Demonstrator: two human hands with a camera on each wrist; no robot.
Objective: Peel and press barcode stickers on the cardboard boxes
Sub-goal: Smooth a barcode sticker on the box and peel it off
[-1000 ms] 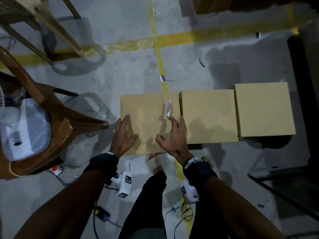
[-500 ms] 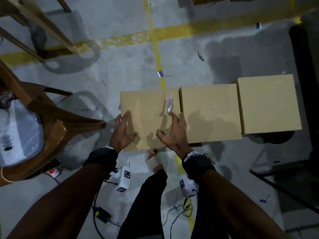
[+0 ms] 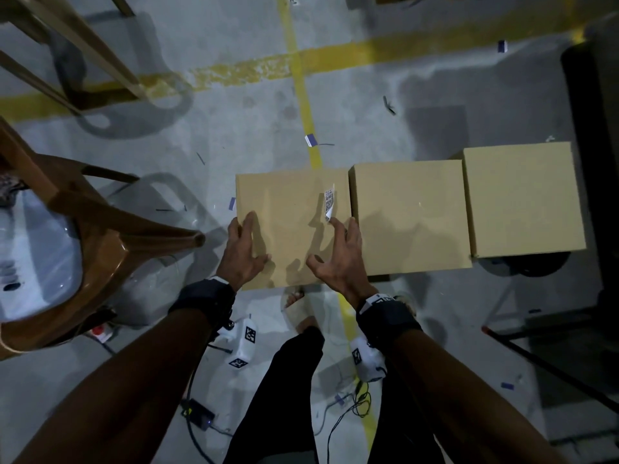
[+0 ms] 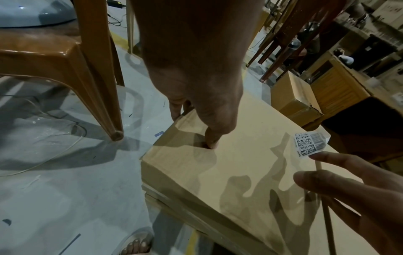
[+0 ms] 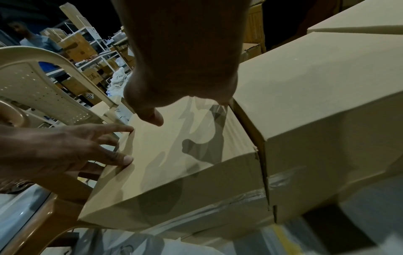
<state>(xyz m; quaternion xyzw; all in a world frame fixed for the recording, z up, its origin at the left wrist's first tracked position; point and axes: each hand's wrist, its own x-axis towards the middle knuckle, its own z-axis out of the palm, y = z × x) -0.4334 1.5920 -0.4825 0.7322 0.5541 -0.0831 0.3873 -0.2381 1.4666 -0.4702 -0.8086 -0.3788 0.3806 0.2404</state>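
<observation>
Three plain cardboard boxes stand in a row on the floor: a left box [image 3: 284, 236], a middle box [image 3: 408, 216] and a right box [image 3: 522, 199]. A white barcode sticker [image 3: 329, 202] clings to the index fingertip of my right hand [image 3: 338, 259], just above the left box's right part. The thumb stays apart from it, and the fingers are spread. In the left wrist view the sticker [image 4: 309, 143] curls up off that fingertip. My left hand [image 3: 243, 249] rests on the left box's left edge with its thumb on top [image 4: 211, 143].
A brown plastic chair [image 3: 83, 236] holding a white appliance [image 3: 30, 256] stands close on the left. Cables and a power adapter [image 3: 197, 413] lie on the concrete floor by my sandalled foot [image 3: 298, 306]. A dark bulky object [image 3: 596, 162] and a metal bar [image 3: 536, 356] are on the right.
</observation>
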